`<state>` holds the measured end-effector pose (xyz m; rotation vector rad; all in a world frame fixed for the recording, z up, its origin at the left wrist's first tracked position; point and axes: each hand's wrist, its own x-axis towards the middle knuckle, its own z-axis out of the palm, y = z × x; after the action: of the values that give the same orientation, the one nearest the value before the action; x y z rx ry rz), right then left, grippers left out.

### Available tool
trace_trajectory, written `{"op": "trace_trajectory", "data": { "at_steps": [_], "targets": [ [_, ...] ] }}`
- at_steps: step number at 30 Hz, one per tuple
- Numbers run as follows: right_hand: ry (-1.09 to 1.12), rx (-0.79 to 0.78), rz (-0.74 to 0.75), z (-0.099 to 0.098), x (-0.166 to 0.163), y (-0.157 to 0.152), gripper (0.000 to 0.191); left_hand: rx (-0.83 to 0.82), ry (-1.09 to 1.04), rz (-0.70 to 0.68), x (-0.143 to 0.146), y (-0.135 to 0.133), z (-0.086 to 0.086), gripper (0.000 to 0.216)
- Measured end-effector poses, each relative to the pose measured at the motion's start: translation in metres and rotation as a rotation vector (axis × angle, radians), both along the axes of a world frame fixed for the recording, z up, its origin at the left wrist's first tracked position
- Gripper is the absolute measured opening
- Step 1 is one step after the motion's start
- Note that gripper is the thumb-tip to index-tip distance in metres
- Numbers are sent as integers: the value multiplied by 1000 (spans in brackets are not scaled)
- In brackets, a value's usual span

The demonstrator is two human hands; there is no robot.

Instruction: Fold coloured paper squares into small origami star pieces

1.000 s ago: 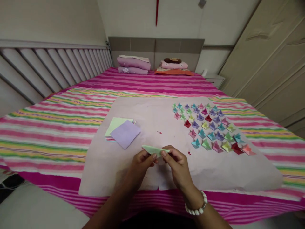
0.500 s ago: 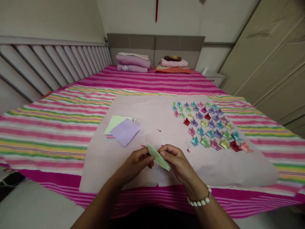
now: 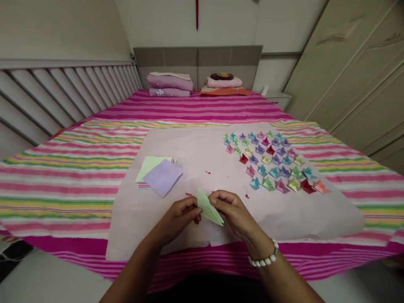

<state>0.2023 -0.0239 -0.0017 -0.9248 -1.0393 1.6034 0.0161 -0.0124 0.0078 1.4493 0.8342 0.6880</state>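
Between my two hands is a folded piece of light green paper (image 3: 208, 209), held slanted above the sheet. My left hand (image 3: 184, 212) pinches its left edge with thumb and fingers. On the upper right edge, my right hand (image 3: 229, 209) grips it the same way; a white beaded bracelet (image 3: 264, 257) circles that wrist. Left of my hands lies a purple paper square (image 3: 163, 177) on top of a stack of coloured paper (image 3: 148, 166), whose top sheet is light green. To the right stand several small folded paper boats (image 3: 268, 184) in many colours, set out in rows.
A large pale sheet (image 3: 189, 147) covers part of the striped bed (image 3: 78, 176). Small red scraps (image 3: 247, 196) lie on it. Folded bedding (image 3: 170, 84) rests by the headboard (image 3: 227, 59). A slatted white rail (image 3: 75, 88) runs along the left.
The view has shifted slightly, so the bed and papers appear a little displaced. The green paper has turned to show more of its broad face. Both hands keep their hold.
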Motion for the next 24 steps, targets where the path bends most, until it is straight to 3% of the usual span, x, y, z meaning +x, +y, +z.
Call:
{"op": "trace_trajectory", "data": {
  "at_steps": [7,11,13,18,22,24],
  "targets": [
    [-15,73,-11,1,0,2,21,-10,-2,102,8,6,0,20],
    [-152,133,-202,-1,-3,6,19,40,34,385,22,5,-3,35],
    [-276,210,-327,-3,-5,6,14,139,103,500,30,1,-2,38],
    [-504,410,-490,-4,-10,5,5,558,398,572,40,-9,8,48],
    [-464,397,-518,-6,-11,6,5,864,576,774,35,-11,9,54],
    [-421,359,-528,-9,-10,7,5,889,582,837,32,-13,7,48]
  ]
}}
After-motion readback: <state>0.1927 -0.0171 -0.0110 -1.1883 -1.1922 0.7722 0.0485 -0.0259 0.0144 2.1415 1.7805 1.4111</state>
